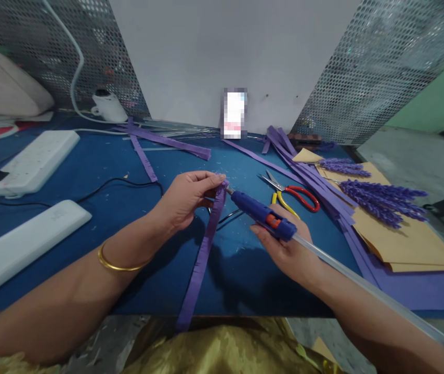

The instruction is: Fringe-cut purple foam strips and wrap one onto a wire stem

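Between the thumb and fingers of my left hand (185, 200) is the top end of a fringed purple paper strip (204, 249). The strip hangs down past the table's front edge. My right hand (288, 239) is wrapped round a blue hot glue gun (259, 208), with a long clear glue stick (362, 280) sticking out of its back. The gun's nozzle points at the pinched end of the strip, at or very close to it. Whether they touch I cannot tell. Red-handled scissors (302, 197) and a yellow-handled tool (284, 202) lie just beyond my right hand.
Purple strips (167, 143) lie at the back left, more (311, 174) at the right. Purple lavender stems (381, 195) rest on brown paper (409, 246). White power strips (35, 161) and a black cable (116, 182) occupy the left. A blurred phone-like screen (234, 111) stands against the back panel.
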### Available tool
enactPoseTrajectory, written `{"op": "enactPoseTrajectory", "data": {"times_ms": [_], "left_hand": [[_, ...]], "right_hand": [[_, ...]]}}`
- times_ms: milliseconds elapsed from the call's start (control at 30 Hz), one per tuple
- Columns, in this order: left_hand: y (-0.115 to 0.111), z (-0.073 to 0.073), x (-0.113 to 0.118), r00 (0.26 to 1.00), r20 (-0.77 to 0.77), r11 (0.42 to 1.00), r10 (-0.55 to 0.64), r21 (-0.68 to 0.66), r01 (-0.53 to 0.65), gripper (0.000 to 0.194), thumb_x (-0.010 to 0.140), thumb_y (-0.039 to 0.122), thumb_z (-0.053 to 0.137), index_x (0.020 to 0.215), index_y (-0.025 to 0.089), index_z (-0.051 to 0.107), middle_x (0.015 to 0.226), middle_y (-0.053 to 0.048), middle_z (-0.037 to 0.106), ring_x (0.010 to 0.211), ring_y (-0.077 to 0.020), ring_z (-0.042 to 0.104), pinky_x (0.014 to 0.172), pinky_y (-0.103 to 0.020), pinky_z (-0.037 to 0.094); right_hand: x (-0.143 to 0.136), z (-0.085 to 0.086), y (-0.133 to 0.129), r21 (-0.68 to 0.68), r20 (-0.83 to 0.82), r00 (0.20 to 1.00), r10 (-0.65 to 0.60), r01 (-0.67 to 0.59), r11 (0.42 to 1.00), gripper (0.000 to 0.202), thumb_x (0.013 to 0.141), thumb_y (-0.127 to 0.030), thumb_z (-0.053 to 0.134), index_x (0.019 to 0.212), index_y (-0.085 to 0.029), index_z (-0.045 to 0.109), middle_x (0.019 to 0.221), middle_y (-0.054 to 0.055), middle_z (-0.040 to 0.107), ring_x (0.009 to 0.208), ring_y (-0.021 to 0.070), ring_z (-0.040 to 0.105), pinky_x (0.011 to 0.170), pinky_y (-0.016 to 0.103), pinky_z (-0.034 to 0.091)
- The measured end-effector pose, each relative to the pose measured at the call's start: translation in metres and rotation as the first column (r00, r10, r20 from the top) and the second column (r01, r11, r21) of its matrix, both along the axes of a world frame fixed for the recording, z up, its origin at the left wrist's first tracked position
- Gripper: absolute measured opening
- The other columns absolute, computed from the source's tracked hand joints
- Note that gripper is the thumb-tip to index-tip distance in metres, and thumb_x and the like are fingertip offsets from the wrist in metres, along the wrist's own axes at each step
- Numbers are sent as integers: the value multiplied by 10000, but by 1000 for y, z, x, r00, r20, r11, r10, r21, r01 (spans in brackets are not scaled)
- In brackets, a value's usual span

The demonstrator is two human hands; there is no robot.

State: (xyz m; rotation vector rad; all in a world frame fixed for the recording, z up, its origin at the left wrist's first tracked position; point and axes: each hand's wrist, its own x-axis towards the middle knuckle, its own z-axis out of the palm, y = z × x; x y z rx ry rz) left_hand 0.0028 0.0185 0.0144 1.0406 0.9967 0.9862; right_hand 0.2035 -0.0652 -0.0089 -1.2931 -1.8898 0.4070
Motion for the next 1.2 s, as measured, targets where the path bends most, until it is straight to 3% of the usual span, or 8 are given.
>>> {"op": "enactPoseTrajectory", "data": {"times_ms": [1200], "left_hand": [[2, 1, -1, 999, 27, 999, 35, -15, -35, 237, 668, 321, 833, 712, 133, 696, 679, -2, 625, 599, -101, 575, 506, -195, 443]], "right_hand": [[-2, 5, -3, 61, 82, 996, 37, -42, 997, 239, 906, -282, 573, 748, -232, 401, 641, -38, 442, 526, 123, 398, 505, 234, 312]]}}
